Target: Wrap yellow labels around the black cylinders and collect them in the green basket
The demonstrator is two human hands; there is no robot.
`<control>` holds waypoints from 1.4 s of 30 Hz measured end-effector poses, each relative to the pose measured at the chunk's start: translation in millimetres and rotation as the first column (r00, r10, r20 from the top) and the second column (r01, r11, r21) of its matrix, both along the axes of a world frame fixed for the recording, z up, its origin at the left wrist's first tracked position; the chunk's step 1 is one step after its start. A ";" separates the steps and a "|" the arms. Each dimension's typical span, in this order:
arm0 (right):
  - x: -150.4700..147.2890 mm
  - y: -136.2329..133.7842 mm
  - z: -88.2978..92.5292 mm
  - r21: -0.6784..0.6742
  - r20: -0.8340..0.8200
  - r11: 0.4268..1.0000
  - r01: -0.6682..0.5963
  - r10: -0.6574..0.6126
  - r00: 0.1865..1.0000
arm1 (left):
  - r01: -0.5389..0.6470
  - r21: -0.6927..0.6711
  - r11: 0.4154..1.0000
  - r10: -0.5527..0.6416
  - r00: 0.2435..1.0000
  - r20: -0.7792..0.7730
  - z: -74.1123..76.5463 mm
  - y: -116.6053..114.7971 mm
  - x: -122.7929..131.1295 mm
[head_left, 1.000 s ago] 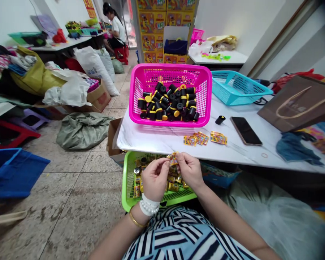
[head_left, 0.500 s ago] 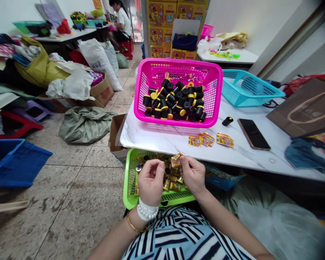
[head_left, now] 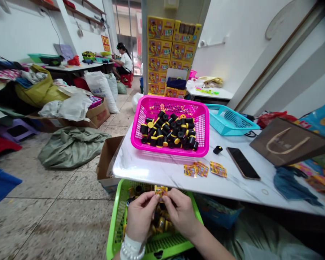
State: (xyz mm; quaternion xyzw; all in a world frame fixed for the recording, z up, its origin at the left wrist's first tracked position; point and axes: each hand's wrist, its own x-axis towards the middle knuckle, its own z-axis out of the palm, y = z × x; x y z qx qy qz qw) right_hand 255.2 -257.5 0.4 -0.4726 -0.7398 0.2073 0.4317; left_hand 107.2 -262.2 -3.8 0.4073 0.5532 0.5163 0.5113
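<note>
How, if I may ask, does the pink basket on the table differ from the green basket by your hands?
The pink basket stands on the marble table, while the green basket sits lower, below the table edge, under the left hand and right hand, which pinch a yellow packet. The pink basket holds bare black cylinders with yellow ends; the green basket's contents are mostly yellow-wrapped. Both are open rectangular plastic mesh baskets.

Bare left hand [head_left: 142, 221] and bare right hand [head_left: 181, 213] raised close together over the lap, fingertips [head_left: 157, 198] pinched inward and almost meeting, slim right forearm [head_left: 206, 241] angling in from lower right, left wrist [head_left: 134, 235] circled by a white pearl-beaded bracelet [head_left: 132, 250]
</note>
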 end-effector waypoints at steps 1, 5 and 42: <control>-0.9 2.3 -0.9 0.014 0.043 1.000 -0.016 0.016 0.999 | -0.004 0.011 1.000 0.004 1.000 -0.020 -0.8 2.2 -3.1; -4.1 15.1 2.7 -0.001 0.244 0.991 -0.135 0.131 0.961 | -0.030 0.119 0.992 0.047 0.989 -0.138 2.4 11.3 -15.4; 22.6 34.3 45.8 -0.273 -0.332 0.918 -0.286 0.189 0.924 | 0.242 -0.217 0.946 -0.030 0.729 0.683 26.0 25.0 -17.8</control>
